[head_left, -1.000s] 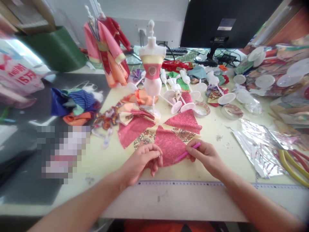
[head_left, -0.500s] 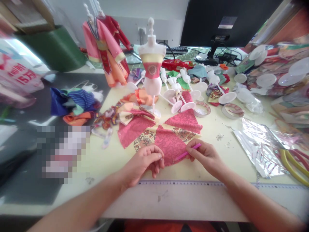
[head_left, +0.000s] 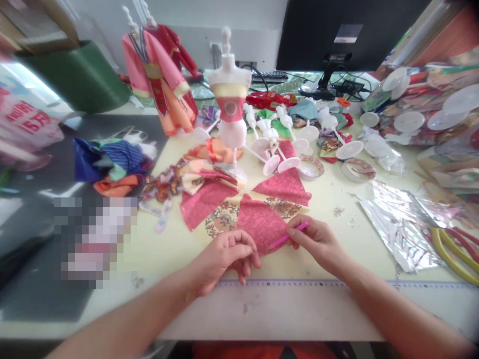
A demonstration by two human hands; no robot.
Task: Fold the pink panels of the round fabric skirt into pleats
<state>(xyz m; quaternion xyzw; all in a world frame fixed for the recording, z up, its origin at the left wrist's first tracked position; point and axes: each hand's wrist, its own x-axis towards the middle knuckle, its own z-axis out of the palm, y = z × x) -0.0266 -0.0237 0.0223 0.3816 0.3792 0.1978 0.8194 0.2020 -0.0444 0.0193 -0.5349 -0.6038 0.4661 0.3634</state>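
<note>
My right hand [head_left: 312, 240] pinches a slim pink pen-like stick [head_left: 279, 243], its tip over the lower edge of a fanned doll skirt [head_left: 258, 219] with red patterned and cream floral panels. Left of that tip, my left hand [head_left: 234, 257] has thumb and forefinger pressed together, the other fingers loosely curled. Something tiny may sit between those fingertips, too small to name. Behind the skirt stands a white doll mannequin [head_left: 232, 134] wearing a red and cream bodice [head_left: 230, 105].
A long ruler [head_left: 318, 284] lies along the near table side. To the right are tape rolls [head_left: 357, 170], a silver sheet [head_left: 400, 229] and yellow-and-red-handled scissors [head_left: 447, 252]. Several small mannequins [head_left: 269, 130] lie behind; dressed ones [head_left: 155, 82] stand back left. A fabric pile [head_left: 116, 162] lies left.
My left hand has shifted slightly down and toward me, away from the skirt's edge. My right hand keeps the pink stick at about the same spot. The whole view has shifted a little.
</note>
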